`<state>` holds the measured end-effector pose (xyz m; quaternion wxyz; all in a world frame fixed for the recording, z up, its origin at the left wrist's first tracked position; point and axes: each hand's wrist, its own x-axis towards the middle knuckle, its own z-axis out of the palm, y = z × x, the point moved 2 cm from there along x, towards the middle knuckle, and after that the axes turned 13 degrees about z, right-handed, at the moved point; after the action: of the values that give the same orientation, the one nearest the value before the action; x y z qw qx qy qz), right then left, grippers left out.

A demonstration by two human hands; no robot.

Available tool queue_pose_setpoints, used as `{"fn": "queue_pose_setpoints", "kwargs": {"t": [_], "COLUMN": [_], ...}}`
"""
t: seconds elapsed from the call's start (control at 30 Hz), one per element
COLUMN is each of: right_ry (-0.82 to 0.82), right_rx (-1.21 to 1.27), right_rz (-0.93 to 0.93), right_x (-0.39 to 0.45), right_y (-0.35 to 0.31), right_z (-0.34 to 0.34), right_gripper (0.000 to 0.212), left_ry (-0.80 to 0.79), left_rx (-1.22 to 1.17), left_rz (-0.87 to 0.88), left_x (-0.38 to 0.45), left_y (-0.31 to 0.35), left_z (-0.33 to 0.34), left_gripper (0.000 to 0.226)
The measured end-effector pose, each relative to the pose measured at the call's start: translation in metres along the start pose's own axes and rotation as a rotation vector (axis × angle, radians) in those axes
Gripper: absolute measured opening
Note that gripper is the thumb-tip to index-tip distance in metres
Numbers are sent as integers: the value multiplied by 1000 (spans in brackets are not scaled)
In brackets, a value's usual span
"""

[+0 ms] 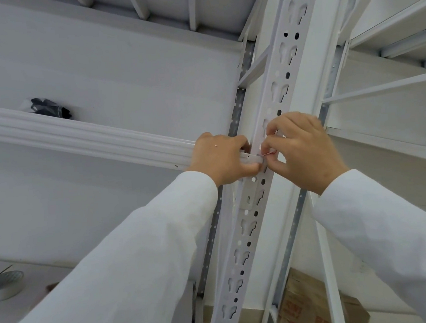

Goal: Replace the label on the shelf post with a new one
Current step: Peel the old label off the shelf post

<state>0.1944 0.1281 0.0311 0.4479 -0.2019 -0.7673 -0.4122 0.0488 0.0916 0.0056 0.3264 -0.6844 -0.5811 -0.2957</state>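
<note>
A white perforated shelf post (280, 78) runs diagonally from bottom centre to top right. Both hands meet on it at mid-height, where the left shelf beam (76, 137) joins it. My left hand (222, 158) wraps the beam's end, thumb pressed on a small white label strip (254, 159) against the post. My right hand (301, 151) pinches a thin edge with a red line (269, 152) at the strip's right end, between thumb and forefinger. Fingers hide most of the label.
A roll of tape (5, 285) lies on the lower left shelf. A dark bundle in clear plastic (50, 110) sits on the upper left shelf. A cardboard box with red print (309, 305) stands on the floor at bottom right. More white shelving (393, 89) fills the right.
</note>
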Motion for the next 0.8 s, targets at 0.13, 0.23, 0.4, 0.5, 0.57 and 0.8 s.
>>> {"fn": "queue_pose_setpoints", "kwargs": {"t": [0.13,0.23,0.4,0.5,0.57,0.8], "right_ry": [-1,-11,35,70,60,-52], "right_rx": [37,94,172,197,254,396], "right_rz": [33,82,242,447,625,1043], "right_x": [-5,-7,-17,-22,-24,-24], "right_y": [3,5,3,-1,-5,-26], "right_z": [1,-2,-4,-2,1,19], "right_gripper": [5,3,18,37,45,34], "left_ry": [12,21,4,-11,-19,-22], "left_rx": [10,13,17,27,28,38], "left_rz": [-2,-3,-11,-7,-10,-11], "left_x": [-1,-1,-1,-2,-2,-1], "left_y": [-1,0,-1,0,0,0], "left_z": [1,1,0,-1,-2,-1], "left_gripper": [45,44,46,47,46,45]}}
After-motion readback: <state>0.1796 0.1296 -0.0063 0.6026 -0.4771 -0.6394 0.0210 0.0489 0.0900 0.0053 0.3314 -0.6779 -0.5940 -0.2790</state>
